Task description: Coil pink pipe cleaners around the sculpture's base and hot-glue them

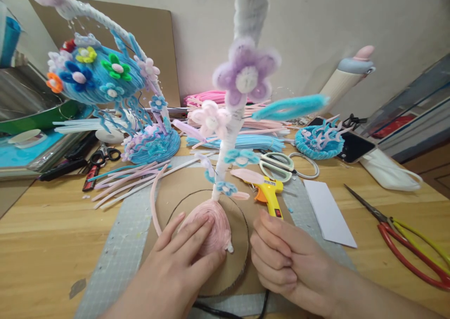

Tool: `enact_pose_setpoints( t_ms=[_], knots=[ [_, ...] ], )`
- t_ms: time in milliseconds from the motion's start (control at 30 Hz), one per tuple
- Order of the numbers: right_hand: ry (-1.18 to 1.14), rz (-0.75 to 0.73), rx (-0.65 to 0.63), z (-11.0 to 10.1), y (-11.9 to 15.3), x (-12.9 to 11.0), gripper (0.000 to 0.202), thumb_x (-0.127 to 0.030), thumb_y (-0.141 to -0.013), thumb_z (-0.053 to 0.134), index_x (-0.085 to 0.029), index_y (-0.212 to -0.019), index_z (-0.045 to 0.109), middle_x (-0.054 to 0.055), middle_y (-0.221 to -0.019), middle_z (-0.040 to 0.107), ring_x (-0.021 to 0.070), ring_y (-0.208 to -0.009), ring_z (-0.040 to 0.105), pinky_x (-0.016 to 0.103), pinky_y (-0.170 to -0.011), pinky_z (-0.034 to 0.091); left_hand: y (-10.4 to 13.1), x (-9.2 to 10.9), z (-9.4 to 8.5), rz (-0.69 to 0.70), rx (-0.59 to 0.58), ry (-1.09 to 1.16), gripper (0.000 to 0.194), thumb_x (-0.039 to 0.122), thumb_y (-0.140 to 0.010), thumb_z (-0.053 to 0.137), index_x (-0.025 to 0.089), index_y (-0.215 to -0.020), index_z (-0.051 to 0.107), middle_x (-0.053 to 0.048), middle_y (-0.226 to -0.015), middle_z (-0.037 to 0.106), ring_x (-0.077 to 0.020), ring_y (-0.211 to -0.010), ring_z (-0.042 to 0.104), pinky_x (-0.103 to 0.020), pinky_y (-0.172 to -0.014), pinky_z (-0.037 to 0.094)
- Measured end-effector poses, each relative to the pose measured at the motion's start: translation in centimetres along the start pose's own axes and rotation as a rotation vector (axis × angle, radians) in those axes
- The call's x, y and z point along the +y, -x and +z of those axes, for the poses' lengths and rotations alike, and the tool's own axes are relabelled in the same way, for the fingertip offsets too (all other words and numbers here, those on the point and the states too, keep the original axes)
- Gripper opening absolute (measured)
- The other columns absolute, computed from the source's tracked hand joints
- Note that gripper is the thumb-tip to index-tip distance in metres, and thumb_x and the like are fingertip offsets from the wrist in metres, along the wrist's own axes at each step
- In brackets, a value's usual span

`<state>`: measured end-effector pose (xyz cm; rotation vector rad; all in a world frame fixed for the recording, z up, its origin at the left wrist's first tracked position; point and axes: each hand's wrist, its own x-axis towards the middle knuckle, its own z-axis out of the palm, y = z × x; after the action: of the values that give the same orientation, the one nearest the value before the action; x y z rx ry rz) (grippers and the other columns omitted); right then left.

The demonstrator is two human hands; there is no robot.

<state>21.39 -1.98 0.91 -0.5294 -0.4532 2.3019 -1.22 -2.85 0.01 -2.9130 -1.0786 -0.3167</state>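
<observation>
Lying beneath left fingers (192, 233), pink coil (222, 221)

Left hand (183, 262) palm-down; right hand (284, 258) curled.

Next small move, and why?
Probably guide the loose pale pink pipe cleaner against the pink coil's edge: the left hand already rests flat on the coil, and bare cardboard shows between it and the dark round outline.

At six o'clock I see a flat pink fuzzy oval (220, 221), a tall white flowery stem (229, 140) standing at its twelve.
</observation>
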Motion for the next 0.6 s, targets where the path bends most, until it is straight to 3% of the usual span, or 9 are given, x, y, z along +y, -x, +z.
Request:
enact_pose_setpoints(
  t_ms=[100, 167, 200, 267, 300, 367, 433, 500, 600],
  knots=[
    [0.151, -0.141, 0.067, -0.07, 0.11, 0.13, 0.056, -0.053, -0.085, 0.058, -0.018, -0.052, 0.030, -0.009, -0.046, 0.029, 0.0029, -0.037, 0.019, 0.017, -0.035, 0.015, -0.04, 0.17, -0.05, -0.009, 0.006, 0.011, 0.049, 0.007, -0.085, 0.043, 0.031, -0.126, 0.055, -0.001, -0.137, 0.055, -0.0193, -0.137, 0.034, -0.044, -0.116, 0.016],
    [0.417, -0.308, 0.251, -0.19, 0.16, 0.11, 0.051, -0.053, -0.086, 0.057, -0.019, -0.053, 0.037, -0.008, -0.048, 0.033, 0.0048, -0.040, 0.025, 0.019, -0.039, 0.019, -0.04, 0.23, -0.06, -0.013, -0.003, 0.016, 0.049, 0.008, -0.085, 0.043, 0.031, -0.128, 0.055, -0.002, -0.137, 0.055, -0.0198, -0.137, 0.034, -0.044, -0.117, 0.015],
    [0.591, -0.389, 0.369, -0.25, 0.18, 0.06, 0.042, -0.049, -0.088, 0.056, -0.019, -0.060, 0.047, -0.006, -0.052, 0.041, 0.0062, -0.042, 0.031, 0.021, -0.041, 0.023, -0.03, 0.22, -0.08, -0.014, -0.009, 0.018, 0.050, 0.008, -0.085, 0.043, 0.031, -0.128, 0.054, -0.002, -0.137, 0.055, -0.0199, -0.137, 0.034, -0.045, -0.117, 0.015],
    [0.969, -0.512, 0.560, -0.32, 0.25, -0.08, 0.016, -0.038, -0.090, 0.055, -0.024, -0.097, 0.060, 0.000, -0.078, 0.058, 0.0100, -0.054, 0.045, 0.023, -0.048, 0.034, -0.03, 0.10, -0.12, -0.019, -0.017, 0.015, 0.050, 0.008, -0.086, 0.043, 0.031, -0.129, 0.053, -0.002, -0.137, 0.055, -0.0203, -0.138, 0.034, -0.046, -0.116, 0.015],
    [1.157, -0.542, 0.592, -0.32, 0.31, -0.17, 0.025, -0.033, -0.090, 0.055, -0.027, -0.115, 0.055, 0.004, -0.095, 0.060, 0.0127, -0.064, 0.051, 0.026, -0.055, 0.040, -0.04, 0.00, -0.15, -0.006, -0.020, 0.008, 0.049, 0.009, -0.086, 0.044, 0.031, -0.129, 0.053, -0.002, -0.137, 0.055, -0.0205, -0.138, 0.033, -0.046, -0.116, 0.016],
    [1.503, -0.538, 0.524, -0.26, 0.47, -0.31, 0.031, -0.027, -0.090, 0.053, -0.028, -0.121, 0.052, 0.007, -0.109, 0.059, 0.0184, -0.081, 0.056, 0.032, -0.068, 0.044, -0.04, -0.21, -0.20, 0.041, -0.036, -0.015, 0.049, 0.011, -0.086, 0.045, 0.031, -0.130, 0.052, -0.002, -0.137, 0.055, -0.0210, -0.138, 0.032, -0.046, -0.116, 0.017],
    [1.736, -0.474, 0.427, -0.16, 0.59, -0.36, 0.020, -0.022, -0.092, 0.045, -0.025, -0.106, 0.059, 0.006, -0.095, 0.062, 0.0210, -0.084, 0.057, 0.034, -0.072, 0.043, -0.01, -0.37, -0.17, 0.052, -0.050, -0.038, 0.049, 0.012, -0.086, 0.045, 0.031, -0.130, 0.052, -0.002, -0.138, 0.053, -0.0206, -0.139, 0.031, -0.045, -0.116, 0.016],
    [1.833, -0.413, 0.413, -0.13, 0.61, -0.27, 0.025, -0.014, -0.091, 0.038, -0.024, -0.103, 0.058, 0.005, -0.088, 0.064, 0.0209, -0.081, 0.059, 0.034, -0.070, 0.042, 0.06, -0.44, -0.05, 0.022, -0.044, -0.047, 0.049, 0.010, -0.086, 0.044, 0.032, -0.130, 0.052, 0.000, -0.140, 0.052, -0.0190, -0.140, 0.028, -0.044, -0.117, 0.012],
    [1.885, -0.374, 0.500, -0.26, 0.43, 0.04, 0.029, -0.011, -0.088, 0.038, -0.023, -0.109, 0.053, 0.006, -0.096, 0.066, 0.0221, -0.084, 0.062, 0.033, -0.069, 0.042, 0.12, -0.38, 0.14, 0.049, -0.004, -0.039, 0.048, 0.011, -0.086, 0.045, 0.032, -0.129, 0.052, 0.001, -0.139, 0.052, -0.0176, -0.141, 0.025, -0.043, -0.117, 0.008]
  ],
)
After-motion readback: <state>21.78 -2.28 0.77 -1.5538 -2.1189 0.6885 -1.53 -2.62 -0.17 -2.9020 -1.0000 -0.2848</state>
